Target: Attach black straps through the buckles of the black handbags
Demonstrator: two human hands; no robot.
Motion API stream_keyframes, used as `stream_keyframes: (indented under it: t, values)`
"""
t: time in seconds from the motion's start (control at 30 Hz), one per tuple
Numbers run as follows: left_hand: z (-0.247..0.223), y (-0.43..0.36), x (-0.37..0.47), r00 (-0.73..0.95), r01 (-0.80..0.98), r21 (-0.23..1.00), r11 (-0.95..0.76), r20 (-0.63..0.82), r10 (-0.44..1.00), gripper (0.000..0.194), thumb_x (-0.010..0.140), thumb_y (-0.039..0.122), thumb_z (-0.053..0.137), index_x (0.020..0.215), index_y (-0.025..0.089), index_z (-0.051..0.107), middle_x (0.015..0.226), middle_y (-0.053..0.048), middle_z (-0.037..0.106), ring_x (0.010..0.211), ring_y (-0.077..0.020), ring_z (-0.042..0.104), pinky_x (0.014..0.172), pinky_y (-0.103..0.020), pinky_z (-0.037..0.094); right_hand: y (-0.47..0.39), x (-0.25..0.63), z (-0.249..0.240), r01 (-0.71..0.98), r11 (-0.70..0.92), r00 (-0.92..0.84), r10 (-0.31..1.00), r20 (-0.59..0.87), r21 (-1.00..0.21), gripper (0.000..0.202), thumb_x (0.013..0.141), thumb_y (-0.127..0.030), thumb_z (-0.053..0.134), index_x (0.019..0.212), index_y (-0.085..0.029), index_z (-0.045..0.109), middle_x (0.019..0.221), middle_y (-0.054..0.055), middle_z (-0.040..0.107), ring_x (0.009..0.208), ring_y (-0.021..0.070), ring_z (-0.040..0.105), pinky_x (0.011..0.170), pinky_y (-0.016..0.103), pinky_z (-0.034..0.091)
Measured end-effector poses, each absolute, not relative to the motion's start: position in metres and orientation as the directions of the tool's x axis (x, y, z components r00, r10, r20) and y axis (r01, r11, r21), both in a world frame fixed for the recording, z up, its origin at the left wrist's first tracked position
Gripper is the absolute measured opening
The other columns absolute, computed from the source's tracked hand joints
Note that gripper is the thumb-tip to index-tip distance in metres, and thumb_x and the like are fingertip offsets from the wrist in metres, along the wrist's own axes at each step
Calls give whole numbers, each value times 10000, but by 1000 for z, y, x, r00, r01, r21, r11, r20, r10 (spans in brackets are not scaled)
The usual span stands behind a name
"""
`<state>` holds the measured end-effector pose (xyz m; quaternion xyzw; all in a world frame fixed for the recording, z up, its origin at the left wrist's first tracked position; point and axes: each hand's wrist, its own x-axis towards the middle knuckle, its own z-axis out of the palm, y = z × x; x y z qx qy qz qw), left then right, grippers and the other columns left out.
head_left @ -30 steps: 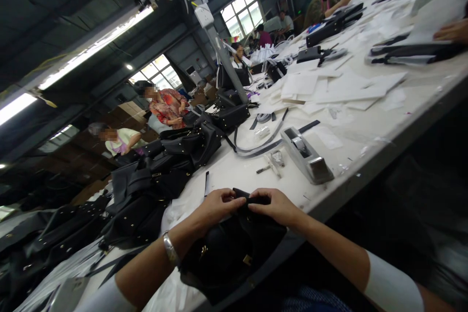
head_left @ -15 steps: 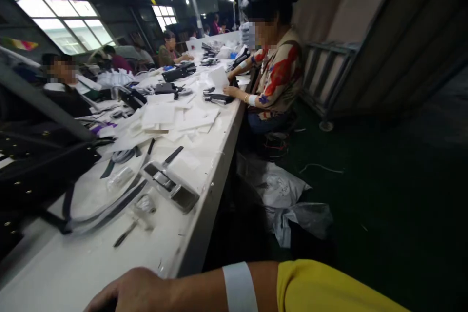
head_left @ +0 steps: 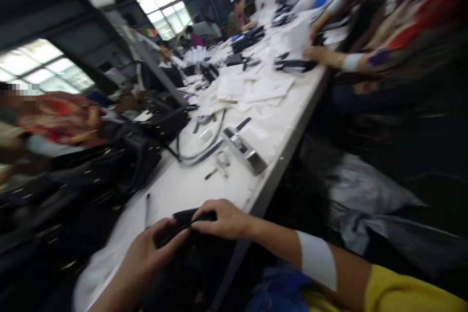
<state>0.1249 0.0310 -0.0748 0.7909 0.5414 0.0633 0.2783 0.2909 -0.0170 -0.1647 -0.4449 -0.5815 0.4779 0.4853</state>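
At the near edge of the table, my left hand [head_left: 151, 248] and my right hand [head_left: 223, 219] face each other over a black, soft-looking piece [head_left: 183, 215]. Thumb and fingers of each hand are closed on it, though blur and shadow hide exactly what it is. Its lower part merges into the dark area below my hands. A white band circles my right forearm, beneath a yellow sleeve. Left of my hands lies a thin dark pen-like stick [head_left: 147, 209]. Beyond them sits a silver-grey boxy tool [head_left: 246, 151] with a dark strip beside it.
Black studded bags [head_left: 73, 204] are heaped along the left. Grey straps [head_left: 199, 158], white sheets [head_left: 234, 87] and black parts lie farther up the white table [head_left: 175, 190]. Co-workers sit on both sides, one close on the right. Plastic bags [head_left: 365, 190] lie on the floor.
The view has swung left and down. My left hand has come into view, and both hands now show on the black piece. My right hand appears farther right and higher in the picture.
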Motion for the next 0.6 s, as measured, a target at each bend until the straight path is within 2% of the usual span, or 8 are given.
stream_keyframes:
  t: [0.07,0.17,0.3,0.47,0.6]
  values:
    - [-58,22,106,387,821,541,-180,-298,873,376,763,514,683,918,174,717,890,-60,761,890,-289,698,770,-330,539,-12,293,-169,-1,164,-159,974,163,-986,212,843,-333,681,989,-202,762,976,24,744,960,199,670,883,281,474]
    - [-52,16,105,345,793,603,-89,-324,881,356,787,434,693,985,138,687,949,-81,749,921,-268,686,772,-311,517,-6,293,-175,-45,142,-187,971,148,-989,232,851,-366,662,975,-187,739,929,35,732,892,209,664,824,304,482]
    - [-54,13,114,322,774,632,-43,-333,886,273,778,359,707,927,131,685,915,-74,737,885,-243,677,749,-295,500,-10,290,-175,-34,96,-187,977,101,-995,219,847,-387,658,939,-199,725,865,12,728,837,202,659,766,293,478]
    - [-58,10,119,283,755,655,-29,-286,915,217,754,297,685,897,134,675,874,-71,726,848,-237,664,730,-300,488,-11,288,-175,-10,48,-160,986,49,-999,219,843,-404,654,914,-207,718,843,-1,725,805,192,653,732,279,471]
    - [-64,7,121,256,789,608,-84,-200,946,152,735,250,670,848,149,658,814,-40,700,803,-212,643,700,-278,467,-11,286,-177,-8,23,-155,988,24,-1000,225,833,-414,662,879,-199,712,806,-3,720,772,186,650,692,267,466]
